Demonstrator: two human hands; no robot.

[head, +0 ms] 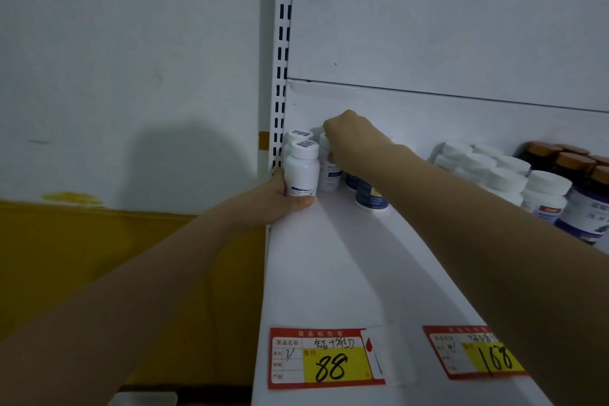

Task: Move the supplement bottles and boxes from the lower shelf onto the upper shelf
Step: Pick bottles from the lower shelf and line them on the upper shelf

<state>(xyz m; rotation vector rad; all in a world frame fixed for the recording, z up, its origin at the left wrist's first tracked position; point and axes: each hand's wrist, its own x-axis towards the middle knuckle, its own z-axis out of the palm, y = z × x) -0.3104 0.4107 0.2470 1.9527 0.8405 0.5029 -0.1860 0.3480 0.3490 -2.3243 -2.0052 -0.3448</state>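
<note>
Your left hand [286, 198] is wrapped round the base of a white bottle [301, 170] at the far left corner of the shelf [329, 267], thumb across the front under its label, the bottle upright and standing on the shelf surface. A second capped bottle [298, 134] sits just behind it, against the slotted upright [282, 59]. Your right hand [349, 138] reaches in over the top of the next bottle [329, 175], fingers curled down around its cap — whether they actually grip it, you cannot tell from here. Beside that, under your right wrist, stands a blue-labelled bottle [370, 196]. Further right a cluster of white-capped bottles [501, 175] fills the shelf, with brown-capped ones [566, 158] beyond. Two price tags — 88 [324, 358] and 168 [474, 353] — hang on the front edge.
</note>
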